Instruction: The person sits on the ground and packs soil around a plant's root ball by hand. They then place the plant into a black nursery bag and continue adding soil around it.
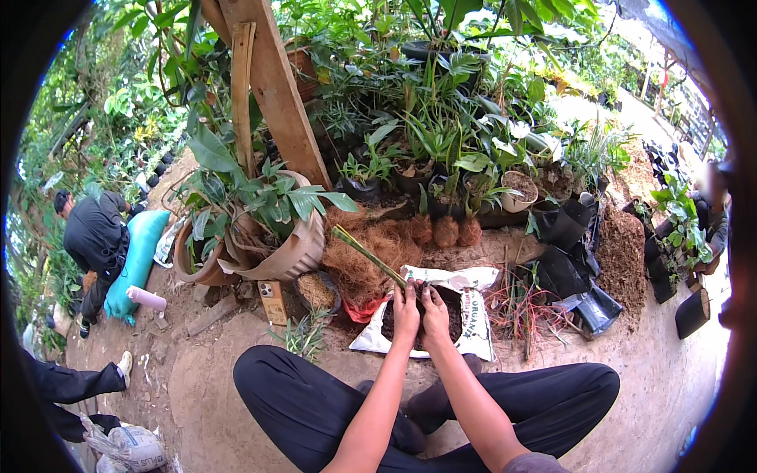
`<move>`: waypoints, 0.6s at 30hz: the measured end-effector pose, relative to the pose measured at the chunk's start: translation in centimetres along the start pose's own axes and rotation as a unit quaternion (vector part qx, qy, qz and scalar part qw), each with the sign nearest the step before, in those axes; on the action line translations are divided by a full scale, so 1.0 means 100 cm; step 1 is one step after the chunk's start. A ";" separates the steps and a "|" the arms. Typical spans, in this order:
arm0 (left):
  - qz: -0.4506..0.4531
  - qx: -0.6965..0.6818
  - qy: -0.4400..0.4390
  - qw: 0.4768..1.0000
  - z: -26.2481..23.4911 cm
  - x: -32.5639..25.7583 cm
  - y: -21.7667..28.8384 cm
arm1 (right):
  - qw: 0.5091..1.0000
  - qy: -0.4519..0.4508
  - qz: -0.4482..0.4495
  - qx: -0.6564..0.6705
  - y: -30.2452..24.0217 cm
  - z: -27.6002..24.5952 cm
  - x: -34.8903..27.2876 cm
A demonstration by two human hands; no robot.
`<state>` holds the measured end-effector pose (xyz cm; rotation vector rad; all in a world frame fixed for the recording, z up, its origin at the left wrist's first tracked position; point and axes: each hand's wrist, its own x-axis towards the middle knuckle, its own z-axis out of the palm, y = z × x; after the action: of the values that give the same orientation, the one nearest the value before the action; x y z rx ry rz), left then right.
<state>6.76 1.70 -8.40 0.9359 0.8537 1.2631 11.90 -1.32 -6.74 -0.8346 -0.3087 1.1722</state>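
Note:
My left hand (405,313) and my right hand (434,314) press side by side into dark soil in a black pot (456,317) that rests on a white bag (474,309) in front of my crossed legs. A long green stalk (366,255) rises from between my fingers and leans up to the left. Both hands close around its base at the soil. A heap of brown coconut fibre (367,258) lies just behind the pot.
A tipped beige pot with a leafy plant (292,248) lies to the left by a wooden post (274,87). Black grow bags (569,236) and a soil heap (621,256) sit to the right. Potted plants crowd the back. Another person (96,240) crouches far left beside a teal sack (140,256).

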 end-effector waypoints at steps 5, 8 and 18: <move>-0.031 -0.082 -0.002 0.996 -0.002 -0.001 -0.002 | 0.996 0.004 0.052 0.069 -0.003 -0.002 -0.002; -0.008 -0.070 0.004 0.997 -0.003 -0.001 -0.003 | 0.996 0.006 0.073 0.058 -0.004 -0.004 -0.002; 0.014 -0.074 0.017 0.997 0.001 -0.004 -0.004 | 0.999 0.014 0.020 -0.024 0.005 -0.008 0.003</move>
<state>7.00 1.24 -8.72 0.8120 0.7644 1.3500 12.18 -1.32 -7.75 -0.9029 -0.2997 1.1924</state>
